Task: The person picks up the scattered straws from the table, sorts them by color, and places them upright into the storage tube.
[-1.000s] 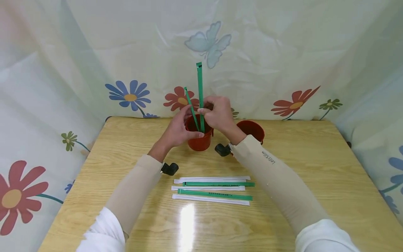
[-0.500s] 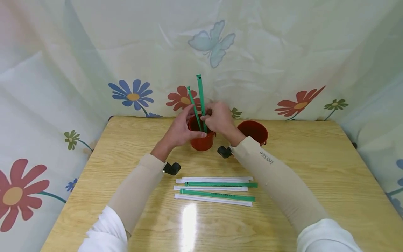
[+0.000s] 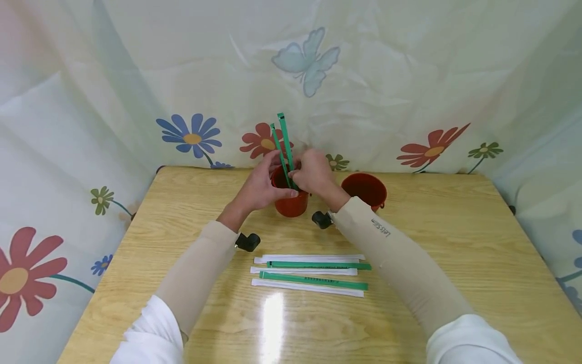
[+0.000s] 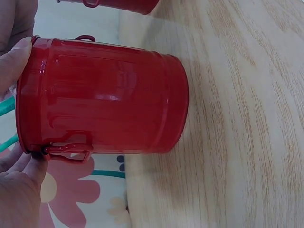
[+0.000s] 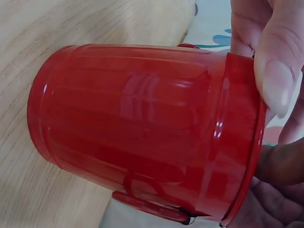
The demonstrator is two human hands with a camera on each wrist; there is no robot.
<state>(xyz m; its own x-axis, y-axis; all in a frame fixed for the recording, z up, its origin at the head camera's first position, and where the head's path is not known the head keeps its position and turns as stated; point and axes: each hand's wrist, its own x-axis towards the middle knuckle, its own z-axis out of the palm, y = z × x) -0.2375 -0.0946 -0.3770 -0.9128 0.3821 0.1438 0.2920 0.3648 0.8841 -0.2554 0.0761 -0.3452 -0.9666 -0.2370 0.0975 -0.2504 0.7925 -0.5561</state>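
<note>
My left hand (image 3: 256, 188) grips the rim of a red metal bucket (image 3: 291, 207) from its left side. The thumb lies over the front rim, and the left wrist view shows fingers (image 4: 35, 168) beside a small handle. A slim green paper-wrapped straw (image 3: 277, 140) leans in the bucket by those fingers. My right hand (image 3: 314, 173) pinches another green paper-wrapped straw (image 3: 285, 135) low down, over the bucket's mouth; its lower end is inside the bucket. In the right wrist view the bucket's wall (image 5: 133, 109) fills the middle, and the straws are mostly hidden.
A second red bucket (image 3: 364, 181) stands to the right, behind my right forearm. Nearer me, a row of white wrapped straws (image 3: 309, 287) and green wrapped straws (image 3: 313, 279) lies sideways on the wooden table (image 3: 209, 313). A flowered curtain (image 3: 382, 91) hangs behind.
My right hand has moved down towards the bucket with its straw, so the straw's top stands lower and tilts further left. The left hand keeps its grip on the rim.
</note>
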